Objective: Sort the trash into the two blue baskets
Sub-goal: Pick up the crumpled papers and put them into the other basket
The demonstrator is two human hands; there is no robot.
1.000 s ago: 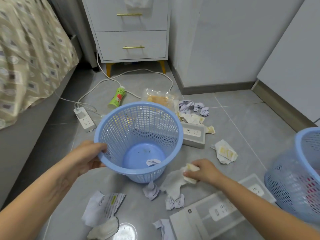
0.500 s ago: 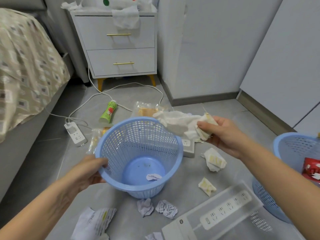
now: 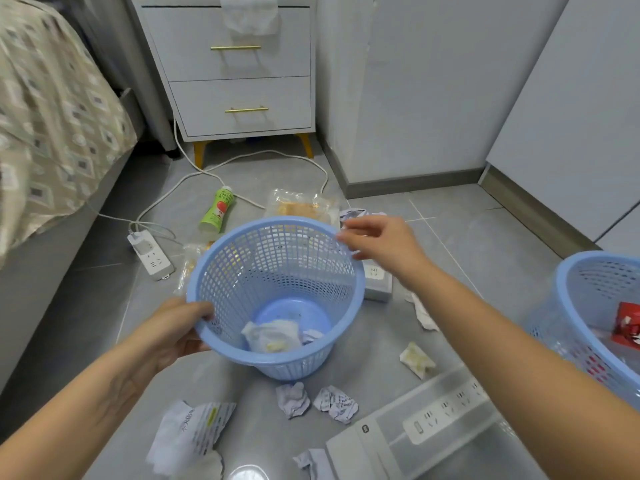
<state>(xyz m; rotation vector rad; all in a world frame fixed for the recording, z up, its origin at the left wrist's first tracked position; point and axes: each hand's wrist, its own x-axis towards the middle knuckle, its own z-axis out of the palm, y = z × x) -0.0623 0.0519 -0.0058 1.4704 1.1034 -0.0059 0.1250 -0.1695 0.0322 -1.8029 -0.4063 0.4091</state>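
Right now my left hand (image 3: 173,336) has its fingers (image 3: 199,308) curled over the near rim of the blue basket (image 3: 277,268), steadying it, while my right hand (image 3: 381,242) hangs over the far rim, fingers (image 3: 349,225) loosely apart and holding nothing. Below them, inside the basket, lies a soiled tissue wad (image 3: 272,336). Just past my left fingers on the floor sit two crumpled paper balls (image 3: 317,403); they look light and soft, so I'd pinch one whole. Well off to my right stands the second basket (image 3: 588,306), a red wrapper (image 3: 628,325) inside
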